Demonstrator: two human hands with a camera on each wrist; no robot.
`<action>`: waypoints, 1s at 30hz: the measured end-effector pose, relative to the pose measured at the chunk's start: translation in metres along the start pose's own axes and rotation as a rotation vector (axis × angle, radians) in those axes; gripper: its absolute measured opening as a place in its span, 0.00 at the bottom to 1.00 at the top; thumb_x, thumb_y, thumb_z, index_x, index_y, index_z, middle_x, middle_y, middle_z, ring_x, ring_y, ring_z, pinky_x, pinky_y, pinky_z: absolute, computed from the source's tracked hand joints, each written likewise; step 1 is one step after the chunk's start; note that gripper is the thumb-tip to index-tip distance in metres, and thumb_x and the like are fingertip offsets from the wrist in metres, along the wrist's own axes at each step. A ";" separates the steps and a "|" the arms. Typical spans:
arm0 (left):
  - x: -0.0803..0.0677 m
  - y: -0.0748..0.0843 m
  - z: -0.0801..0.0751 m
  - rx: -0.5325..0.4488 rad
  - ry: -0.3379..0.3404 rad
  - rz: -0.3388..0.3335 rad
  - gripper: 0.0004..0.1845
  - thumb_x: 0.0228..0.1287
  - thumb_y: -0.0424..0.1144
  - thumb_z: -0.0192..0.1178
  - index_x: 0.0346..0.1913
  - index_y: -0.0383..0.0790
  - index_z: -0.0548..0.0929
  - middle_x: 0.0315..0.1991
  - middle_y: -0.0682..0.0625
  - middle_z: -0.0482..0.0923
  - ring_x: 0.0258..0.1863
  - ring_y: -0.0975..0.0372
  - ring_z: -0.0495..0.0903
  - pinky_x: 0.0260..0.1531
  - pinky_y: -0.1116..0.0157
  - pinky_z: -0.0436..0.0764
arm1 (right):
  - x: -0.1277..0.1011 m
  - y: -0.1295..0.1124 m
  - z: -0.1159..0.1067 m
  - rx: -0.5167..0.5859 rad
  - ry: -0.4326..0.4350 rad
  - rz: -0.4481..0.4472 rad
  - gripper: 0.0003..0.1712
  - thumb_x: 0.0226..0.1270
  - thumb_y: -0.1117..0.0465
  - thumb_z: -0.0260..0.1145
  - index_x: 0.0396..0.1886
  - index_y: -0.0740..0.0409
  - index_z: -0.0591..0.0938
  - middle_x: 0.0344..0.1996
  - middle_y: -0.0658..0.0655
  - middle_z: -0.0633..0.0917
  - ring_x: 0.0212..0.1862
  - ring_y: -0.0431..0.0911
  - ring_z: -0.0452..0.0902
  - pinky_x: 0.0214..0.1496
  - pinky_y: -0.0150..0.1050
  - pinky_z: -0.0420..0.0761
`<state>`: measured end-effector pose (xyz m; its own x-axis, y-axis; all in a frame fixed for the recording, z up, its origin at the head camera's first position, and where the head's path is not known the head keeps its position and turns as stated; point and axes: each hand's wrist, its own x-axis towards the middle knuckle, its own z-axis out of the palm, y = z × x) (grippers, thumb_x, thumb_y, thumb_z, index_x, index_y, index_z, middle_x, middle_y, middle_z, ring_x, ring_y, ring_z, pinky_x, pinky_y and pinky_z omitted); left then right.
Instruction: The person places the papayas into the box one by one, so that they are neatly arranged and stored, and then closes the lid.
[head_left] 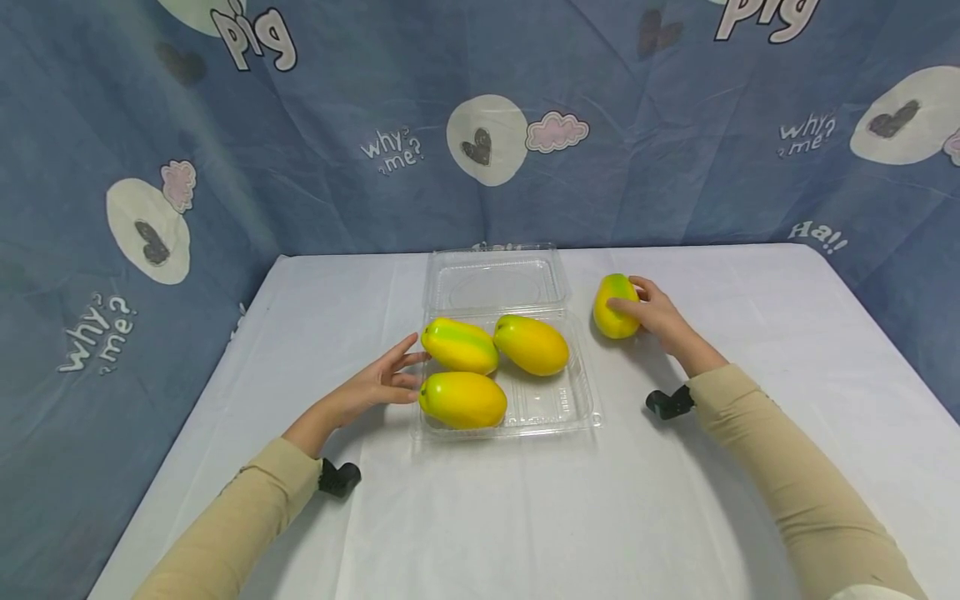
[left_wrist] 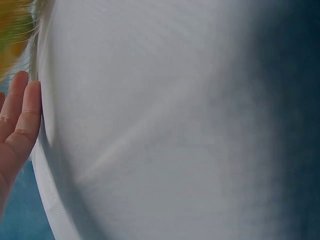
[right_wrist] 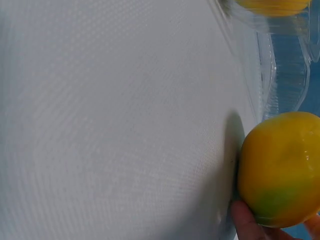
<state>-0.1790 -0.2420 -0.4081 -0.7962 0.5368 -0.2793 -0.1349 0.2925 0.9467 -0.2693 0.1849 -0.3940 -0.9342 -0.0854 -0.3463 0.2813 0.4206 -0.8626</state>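
Right hand [head_left: 658, 317] fingers curled on yellow-green oval mango [head_left: 615, 306], 3 o'clock of clear plastic clamshell tray [head_left: 581, 400]; left hand [head_left: 375, 385] fingers straight, empty.

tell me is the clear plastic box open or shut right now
Open. The clear plastic box has its lid folded back flat on the table, and three mangoes lie uncovered in the base.

A table [head_left: 675, 517] covered with a white cloth carries everything. A clear plastic box [head_left: 581, 400] lies open on it at the middle, its lid [head_left: 495, 283] folded back flat on the far side. Just right of the box, a yellow-green mango [head_left: 613, 307] rests directly on the cloth. Behind and to the sides of the table hangs a blue printed sheet [head_left: 337, 100].
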 end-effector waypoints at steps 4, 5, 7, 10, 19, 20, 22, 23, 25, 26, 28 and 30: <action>-0.001 0.000 0.000 0.000 0.005 -0.001 0.52 0.57 0.41 0.61 0.72 0.51 0.33 0.72 0.42 0.42 0.63 0.45 0.62 0.58 0.47 0.65 | -0.001 -0.001 0.002 -0.005 -0.004 0.001 0.48 0.62 0.49 0.59 0.73 0.52 0.43 0.71 0.66 0.46 0.68 0.58 0.53 0.64 0.51 0.62; -0.001 0.000 0.000 0.001 0.005 -0.001 0.52 0.57 0.41 0.61 0.72 0.51 0.33 0.72 0.42 0.43 0.63 0.45 0.62 0.58 0.47 0.65 | -0.001 -0.001 0.002 -0.003 -0.005 0.002 0.48 0.62 0.49 0.59 0.73 0.52 0.43 0.71 0.66 0.47 0.67 0.58 0.53 0.64 0.51 0.62; -0.001 0.001 0.000 0.003 0.005 -0.002 0.52 0.57 0.41 0.61 0.72 0.52 0.33 0.72 0.42 0.43 0.63 0.46 0.62 0.58 0.47 0.65 | -0.002 -0.001 0.002 0.000 -0.011 0.007 0.48 0.62 0.49 0.59 0.73 0.51 0.42 0.70 0.67 0.48 0.66 0.58 0.54 0.64 0.51 0.62; -0.002 0.001 0.000 0.003 0.006 -0.004 0.52 0.58 0.41 0.61 0.72 0.52 0.32 0.72 0.43 0.43 0.64 0.46 0.61 0.58 0.47 0.65 | -0.003 -0.002 0.002 -0.002 -0.017 0.014 0.48 0.62 0.49 0.59 0.73 0.50 0.42 0.70 0.67 0.49 0.66 0.58 0.55 0.65 0.50 0.61; -0.002 0.001 0.001 -0.002 0.013 -0.009 0.52 0.57 0.41 0.61 0.72 0.53 0.33 0.72 0.43 0.43 0.64 0.46 0.61 0.58 0.46 0.64 | -0.008 -0.001 0.003 0.018 -0.011 0.011 0.48 0.62 0.49 0.60 0.73 0.46 0.42 0.70 0.66 0.49 0.65 0.58 0.55 0.64 0.49 0.63; -0.002 0.002 0.001 -0.001 0.013 -0.010 0.52 0.57 0.41 0.61 0.72 0.53 0.33 0.72 0.44 0.43 0.64 0.46 0.61 0.58 0.46 0.64 | -0.009 -0.001 0.003 0.020 -0.008 0.008 0.48 0.62 0.49 0.60 0.73 0.46 0.42 0.70 0.65 0.49 0.66 0.58 0.55 0.64 0.49 0.63; -0.002 0.002 0.001 -0.001 0.014 -0.011 0.52 0.57 0.41 0.61 0.72 0.54 0.34 0.72 0.44 0.44 0.64 0.47 0.62 0.59 0.46 0.64 | -0.010 0.000 0.003 0.025 -0.004 0.000 0.48 0.62 0.50 0.60 0.73 0.47 0.43 0.71 0.65 0.48 0.66 0.58 0.54 0.65 0.50 0.61; -0.002 0.002 0.001 0.000 0.012 -0.009 0.52 0.57 0.41 0.61 0.72 0.53 0.33 0.72 0.44 0.44 0.64 0.47 0.62 0.59 0.46 0.64 | -0.010 0.000 0.003 0.024 -0.003 -0.005 0.48 0.62 0.51 0.61 0.73 0.47 0.43 0.71 0.66 0.48 0.67 0.59 0.53 0.66 0.50 0.60; -0.002 0.002 0.001 -0.004 0.010 -0.009 0.52 0.57 0.41 0.61 0.72 0.53 0.33 0.72 0.44 0.43 0.64 0.46 0.61 0.58 0.46 0.64 | -0.012 0.000 0.002 0.019 0.001 -0.014 0.48 0.61 0.51 0.61 0.73 0.47 0.43 0.71 0.66 0.47 0.68 0.59 0.51 0.67 0.51 0.58; -0.002 0.002 0.001 -0.006 0.011 -0.012 0.52 0.57 0.41 0.62 0.72 0.53 0.33 0.72 0.44 0.44 0.64 0.47 0.61 0.59 0.46 0.64 | -0.012 0.000 0.002 0.014 0.002 -0.018 0.48 0.61 0.51 0.61 0.73 0.48 0.43 0.71 0.66 0.47 0.68 0.60 0.50 0.67 0.52 0.57; -0.002 0.002 0.002 -0.007 0.013 -0.016 0.52 0.57 0.41 0.62 0.72 0.54 0.34 0.72 0.45 0.44 0.64 0.47 0.61 0.58 0.46 0.64 | -0.014 0.000 0.001 0.002 0.003 -0.029 0.48 0.61 0.52 0.61 0.73 0.48 0.44 0.71 0.66 0.47 0.69 0.60 0.48 0.68 0.52 0.56; -0.002 0.003 0.002 -0.009 0.015 -0.018 0.52 0.57 0.41 0.62 0.72 0.54 0.34 0.72 0.45 0.44 0.64 0.47 0.61 0.59 0.46 0.64 | -0.017 -0.002 0.000 -0.009 0.003 -0.042 0.47 0.61 0.52 0.61 0.73 0.48 0.44 0.71 0.66 0.47 0.68 0.60 0.48 0.67 0.52 0.56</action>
<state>-0.1766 -0.2411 -0.4049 -0.8022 0.5195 -0.2942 -0.1547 0.2951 0.9429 -0.2545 0.1860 -0.3865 -0.9460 -0.1001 -0.3083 0.2396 0.4245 -0.8732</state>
